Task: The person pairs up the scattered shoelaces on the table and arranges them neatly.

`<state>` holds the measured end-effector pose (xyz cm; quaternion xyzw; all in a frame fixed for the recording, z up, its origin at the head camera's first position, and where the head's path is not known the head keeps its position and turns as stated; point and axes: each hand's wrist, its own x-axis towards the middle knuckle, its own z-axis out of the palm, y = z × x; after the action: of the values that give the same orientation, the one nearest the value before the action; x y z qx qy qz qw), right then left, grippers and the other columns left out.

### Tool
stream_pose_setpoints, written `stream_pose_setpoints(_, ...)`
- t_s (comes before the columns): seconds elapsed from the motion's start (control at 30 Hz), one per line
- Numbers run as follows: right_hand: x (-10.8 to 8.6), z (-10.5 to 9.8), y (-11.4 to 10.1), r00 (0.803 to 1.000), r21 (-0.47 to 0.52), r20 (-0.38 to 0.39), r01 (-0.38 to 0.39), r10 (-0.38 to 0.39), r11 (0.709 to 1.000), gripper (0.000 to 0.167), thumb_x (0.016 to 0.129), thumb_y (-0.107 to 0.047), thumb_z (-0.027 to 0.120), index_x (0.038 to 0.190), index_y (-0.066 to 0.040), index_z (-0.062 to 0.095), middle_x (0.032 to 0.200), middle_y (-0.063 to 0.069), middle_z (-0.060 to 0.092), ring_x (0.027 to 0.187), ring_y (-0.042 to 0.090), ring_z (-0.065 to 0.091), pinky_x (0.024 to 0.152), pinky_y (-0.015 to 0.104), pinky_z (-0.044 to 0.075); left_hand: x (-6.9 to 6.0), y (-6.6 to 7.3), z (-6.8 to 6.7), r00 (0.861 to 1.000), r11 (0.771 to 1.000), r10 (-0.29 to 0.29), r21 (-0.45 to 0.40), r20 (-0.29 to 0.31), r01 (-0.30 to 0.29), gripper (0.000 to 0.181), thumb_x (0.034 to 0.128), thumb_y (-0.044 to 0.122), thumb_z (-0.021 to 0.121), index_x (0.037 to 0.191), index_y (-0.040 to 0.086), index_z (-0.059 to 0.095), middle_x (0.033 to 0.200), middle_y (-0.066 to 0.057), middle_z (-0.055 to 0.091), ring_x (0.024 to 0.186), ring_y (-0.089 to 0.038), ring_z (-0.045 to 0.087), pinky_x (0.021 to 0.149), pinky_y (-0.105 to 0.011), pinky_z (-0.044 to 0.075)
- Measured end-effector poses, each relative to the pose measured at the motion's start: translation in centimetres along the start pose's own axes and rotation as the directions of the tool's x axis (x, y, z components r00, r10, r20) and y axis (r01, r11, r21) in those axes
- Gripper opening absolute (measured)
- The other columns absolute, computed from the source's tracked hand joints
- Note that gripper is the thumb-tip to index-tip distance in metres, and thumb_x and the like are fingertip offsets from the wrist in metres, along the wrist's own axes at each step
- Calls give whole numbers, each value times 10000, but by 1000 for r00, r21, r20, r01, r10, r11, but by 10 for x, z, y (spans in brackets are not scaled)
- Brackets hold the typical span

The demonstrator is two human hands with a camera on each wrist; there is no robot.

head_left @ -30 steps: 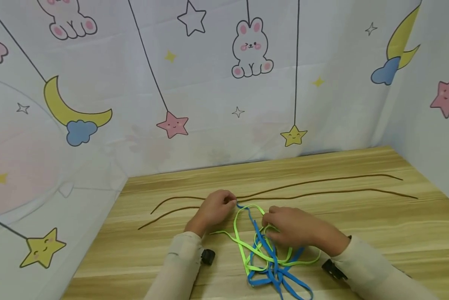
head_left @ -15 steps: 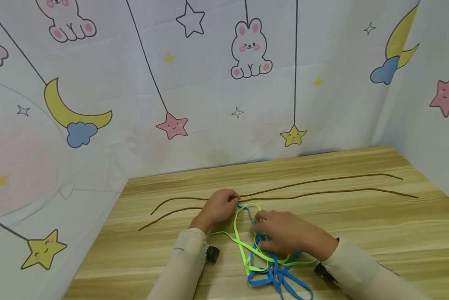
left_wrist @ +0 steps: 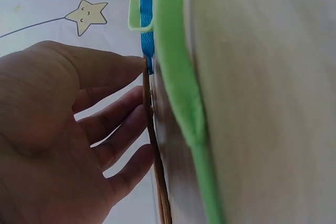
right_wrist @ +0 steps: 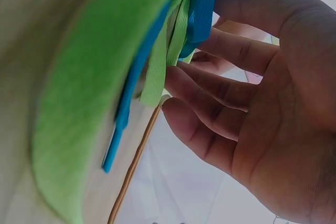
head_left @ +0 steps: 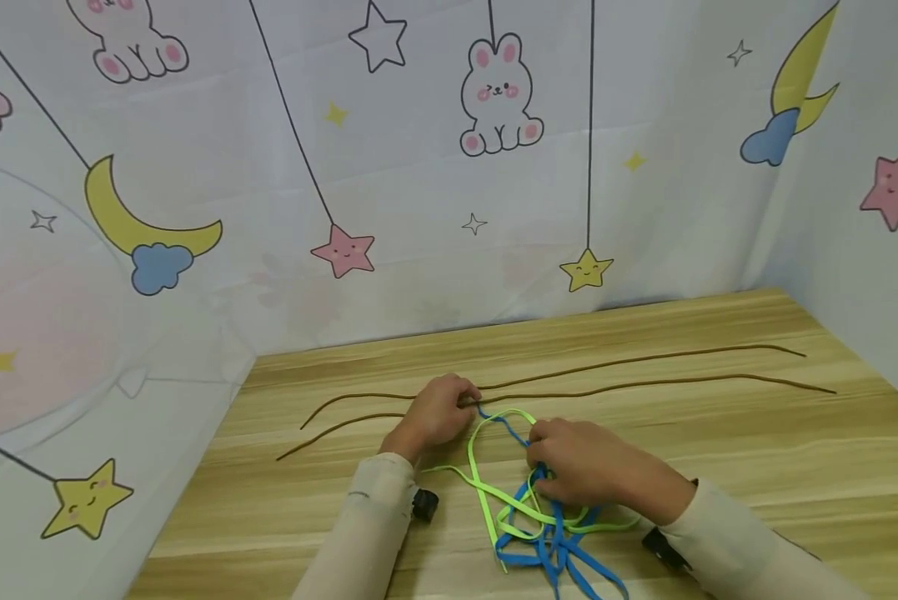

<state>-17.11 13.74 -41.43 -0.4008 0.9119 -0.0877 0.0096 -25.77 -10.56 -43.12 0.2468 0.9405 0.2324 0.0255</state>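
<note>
Plainly, we hold one flat, woven blue lace (head_left: 559, 529) at two places.
Taking its tangle as the clock's centre, our left hand (head_left: 437, 410) sits near half past ten, thumb and bent fingers pinching the lace's narrow tip right beside a long, thin brown cord (head_left: 689, 381). Our right hand (head_left: 585, 462) is near half past one, thumb and forefinger pinching a stretch of the same lace, the other fingers loosely bent. The blue lace lies on the wood-grain counter (head_left: 268, 533), loops reaching toward half past four, mixed up with a flat lime-green lace (head_left: 484, 504) whose loose end points between nine and ten. Toward twelve, a second brown cord (head_left: 657, 357) runs beyond the first, and a white, rabbit-printed cloth (head_left: 418, 283) hangs behind.
</note>
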Motion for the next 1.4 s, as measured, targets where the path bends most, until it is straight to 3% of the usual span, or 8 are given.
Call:
stream_pose_setpoints(0.43, -21, -4, 5, 998, 1, -22, -57, 57, 998, 109, 873, -238, 747, 952, -163, 748, 1028, 3, 609, 849, 121, 580, 658, 311, 516, -5, 0, -1, 1000, 998, -12, -68, 20, 13, 206, 986, 160, 646, 1166, 82, 706, 1178, -77, 648, 1121, -276, 604, 940, -447, 495)
stream_pose_setpoints(0.73, -26, -4, 9, 997, 3, -40, -72, 72, 997, 102, 856, -237, 764, 842, -206, 668, 961, -37, 573, 755, 79, 520, 590, 278, 464, -1, -2, 0, 1000, 1000, -14, -9, 13, 14, 187, 953, 85, 671, 1131, 86, 727, 1168, -77, 644, 1148, -282, 595, 977, -434, 481)
stream_pose_setpoints(1.0, -25, -2, 5, 998, 31, -27, -56, 56, 998, 270, 895, -244, 733, 1164, -219, 733, 981, -28, 567, 758, 75, 492, 579, 275, 432, 0, -3, 1, 1000, 1000, -20, 22, 2, 20, 153, 930, 66, 689, 1056, 106, 763, 1152, -73, 641, 1138, -289, 596, 978, -445, 479)
stream_pose_setpoints(1.23, -27, -2, 5, 999, 1, -40, -27, 27, 1000, 141, 875, -218, 747, 1010, -212, 789, 980, -15, 577, 815, 110, 551, 627, 299, 486, 1, -1, 0, 1000, 998, -29, 58, 7, 28, 132, 926, 72, 698, 1028, 118, 768, 1166, -71, 628, 1152, -302, 584, 991, -452, 472)
stream_pose_setpoints(1.4, -31, -1, 10, 998, -4, -43, -49, 49, 999, 95, 853, -198, 757, 946, -187, 774, 970, -25, 583, 801, 97, 553, 631, 292, 497, 1, -1, -1, 1000, 997, -23, 75, 11, 22, 127, 928, 74, 694, 1026, 112, 765, 1165, -70, 625, 1150, -304, 583, 992, -448, 472)
